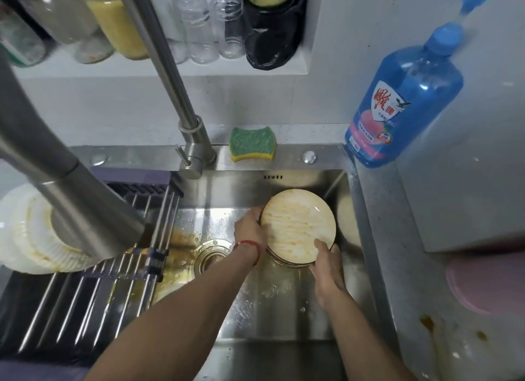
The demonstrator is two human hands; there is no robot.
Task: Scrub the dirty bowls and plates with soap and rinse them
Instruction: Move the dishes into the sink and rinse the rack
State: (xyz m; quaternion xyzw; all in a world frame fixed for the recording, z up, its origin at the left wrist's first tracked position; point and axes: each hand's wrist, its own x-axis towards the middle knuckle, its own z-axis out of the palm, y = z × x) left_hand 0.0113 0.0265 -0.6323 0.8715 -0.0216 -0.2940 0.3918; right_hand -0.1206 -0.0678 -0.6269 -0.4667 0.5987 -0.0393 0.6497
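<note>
You hold a stack of plates (298,227) tilted up inside the sink (255,309), at its right side, close to the right wall. Your left hand (250,230) grips the stack's left edge, fingers curled behind it and out of view; a red string sits on that wrist. Your right hand (329,270) grips the lower right edge, thumb pressed on the face of the top plate, fingers wrapped under. The top plate's face is smeared with yellow-orange streaks — dirty. How many plates are in the stack you cannot tell; only a few rims show below the top one.

Drain (211,254) sits just left of the stack, with yellow residue on the sink floor around it. A rack (93,292) of metal bars spans the sink's left half; a pile of white bowls (25,233) with yellow stains rests on it, partly hidden by the faucet head (85,210). The faucet's neck rises from the back ledge.

Sponge (252,143) — green top, yellow base — lies on the back ledge, just right of the faucet base. Blue soap bottle (397,102) with pump stands at the sink's back right corner. Shelf behind holds jars and clear bottles. Pink object (485,284) on the counter at right, partly cut off.
</note>
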